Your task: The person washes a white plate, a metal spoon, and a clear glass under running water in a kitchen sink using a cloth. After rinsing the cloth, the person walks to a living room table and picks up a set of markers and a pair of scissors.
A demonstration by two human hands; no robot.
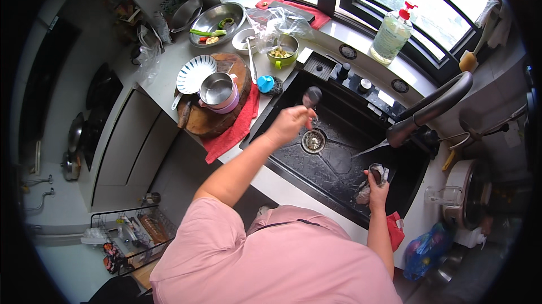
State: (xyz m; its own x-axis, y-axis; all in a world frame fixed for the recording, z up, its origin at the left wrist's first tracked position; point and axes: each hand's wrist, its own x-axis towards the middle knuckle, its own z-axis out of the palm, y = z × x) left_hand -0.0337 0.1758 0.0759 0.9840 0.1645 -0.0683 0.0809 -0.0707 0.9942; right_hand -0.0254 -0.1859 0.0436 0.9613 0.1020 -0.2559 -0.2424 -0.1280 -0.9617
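Observation:
Over the left part of the black sink [338,172], my left hand [290,124] grips a utensil [312,95] with a dark, rounded head. It looks like a spoon, but it is blurred. My right hand [377,191], low over the sink's right side, holds a wet grey cloth [365,195]. Something dark and rounded [376,173] is partly wrapped in that cloth; I cannot tell what it is. A thin stream of water leaves the dark faucet [402,132] between my hands. The metal drain strainer [314,141] lies just below my left hand.
Left of the sink, a wooden chopping board [199,119] bears a patterned plate [195,73] and stacked small pots [218,92]. Behind are a steel basin [235,11] and a green-handled pot [288,45]. A soap bottle [390,37] stands on the sill. A glass [444,196] is at right.

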